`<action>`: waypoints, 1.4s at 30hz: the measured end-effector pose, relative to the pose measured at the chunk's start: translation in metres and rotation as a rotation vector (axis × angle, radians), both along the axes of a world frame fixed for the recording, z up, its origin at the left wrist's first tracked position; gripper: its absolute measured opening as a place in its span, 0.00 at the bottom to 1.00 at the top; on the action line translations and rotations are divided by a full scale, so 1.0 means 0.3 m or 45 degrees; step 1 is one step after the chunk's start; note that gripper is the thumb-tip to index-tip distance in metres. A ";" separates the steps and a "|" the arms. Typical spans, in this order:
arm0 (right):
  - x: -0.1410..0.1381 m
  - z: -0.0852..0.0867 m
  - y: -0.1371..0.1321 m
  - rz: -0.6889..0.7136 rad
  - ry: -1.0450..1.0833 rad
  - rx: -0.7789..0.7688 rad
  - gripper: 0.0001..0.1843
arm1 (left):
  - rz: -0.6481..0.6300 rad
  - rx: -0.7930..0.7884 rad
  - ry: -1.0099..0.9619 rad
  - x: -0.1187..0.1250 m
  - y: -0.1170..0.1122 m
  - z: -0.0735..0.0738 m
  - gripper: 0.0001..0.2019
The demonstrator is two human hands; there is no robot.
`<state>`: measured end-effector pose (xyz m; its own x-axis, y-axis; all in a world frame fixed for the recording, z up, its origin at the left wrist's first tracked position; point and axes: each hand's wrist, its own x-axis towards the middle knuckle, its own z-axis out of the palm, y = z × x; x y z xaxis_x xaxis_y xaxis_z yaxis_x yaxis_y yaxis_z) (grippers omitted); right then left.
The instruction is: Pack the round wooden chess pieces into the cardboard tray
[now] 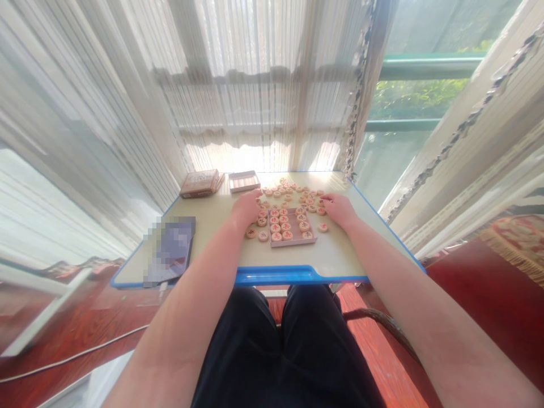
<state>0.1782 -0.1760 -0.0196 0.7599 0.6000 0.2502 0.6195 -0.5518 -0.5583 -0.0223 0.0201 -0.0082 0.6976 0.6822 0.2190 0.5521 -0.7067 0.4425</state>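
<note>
A shallow open box (293, 242) stands near the middle of the table. Inside it, round wooden Chinese chess pieces (287, 235) with red characters fill the left part, and a column of dark-lettered pieces (304, 226) lines the right; bare bottom shows between. My left hand (246, 209) is curled at loose pieces left of the box; its fingertips are partly hidden. My right hand (339, 209) reaches the loose pieces right of the box, fingers closed at a Chinese chess piece (322, 202). Many more loose pieces (288, 198) are scattered behind the box.
A second shallow box (244, 182) sits at the table's back, beside a stack of flat brown boxes (200, 182). A dark tablet-like device (172, 249), partly pixelated, lies at the left. The table (340, 263) has a blue rim. Curtains (263, 102) hang behind it.
</note>
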 end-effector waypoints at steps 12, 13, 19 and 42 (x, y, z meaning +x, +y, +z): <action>-0.001 0.003 -0.005 0.048 -0.044 -0.035 0.17 | -0.019 -0.429 -0.383 0.015 0.054 -0.034 0.22; 0.001 0.002 -0.005 0.048 -0.045 -0.037 0.16 | -0.015 -0.452 -0.402 0.017 0.058 -0.038 0.22; -0.002 0.003 -0.004 0.048 -0.051 -0.044 0.16 | -0.041 -0.286 -0.322 0.003 0.035 -0.008 0.20; -0.034 0.014 -0.005 0.108 -0.094 -0.088 0.16 | -0.297 0.178 0.077 0.010 -0.013 0.004 0.16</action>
